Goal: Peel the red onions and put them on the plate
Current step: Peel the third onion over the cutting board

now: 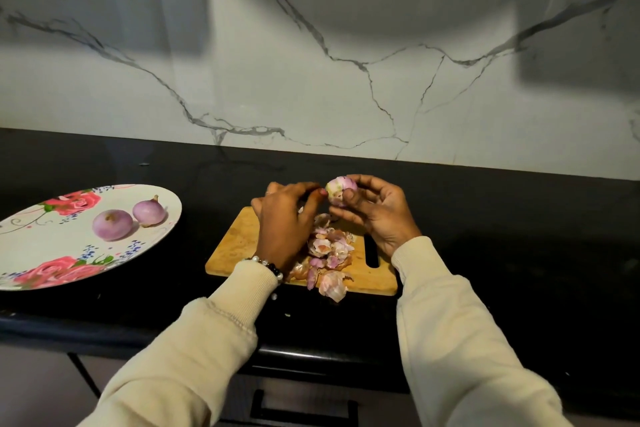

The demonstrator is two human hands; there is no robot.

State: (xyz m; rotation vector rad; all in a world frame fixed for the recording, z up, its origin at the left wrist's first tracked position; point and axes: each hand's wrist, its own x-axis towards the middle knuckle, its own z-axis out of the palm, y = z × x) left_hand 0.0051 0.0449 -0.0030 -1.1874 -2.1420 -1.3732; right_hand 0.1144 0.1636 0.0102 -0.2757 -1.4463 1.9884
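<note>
Peeling step in hand: third small red onion (340,190), pale pink and partly stripped, held above the far edge of the rectangular wooden chopping board (239,239), which lies on the glossy black stone bench (519,236). Right hand (375,215) grasps the onion, fingers curled round its right side and thumb on its near face. Left hand (285,215) reaches across with fingertips at the onion's left side; its grip reads as a pinch on a scrap of skin, though the contact point is small and partly shadowed. Heap of papery pink-brown onion skins (327,262) lies on the board, spilling over its near edge. Two peeled red onions (128,220) sit side by side on the round white plate with red rose print (52,253), near the bench's left edge. Judgement: two done, this one unfinished; next move calls for pulling off the remaining skin, then carrying the onion left to the plate.
</note>
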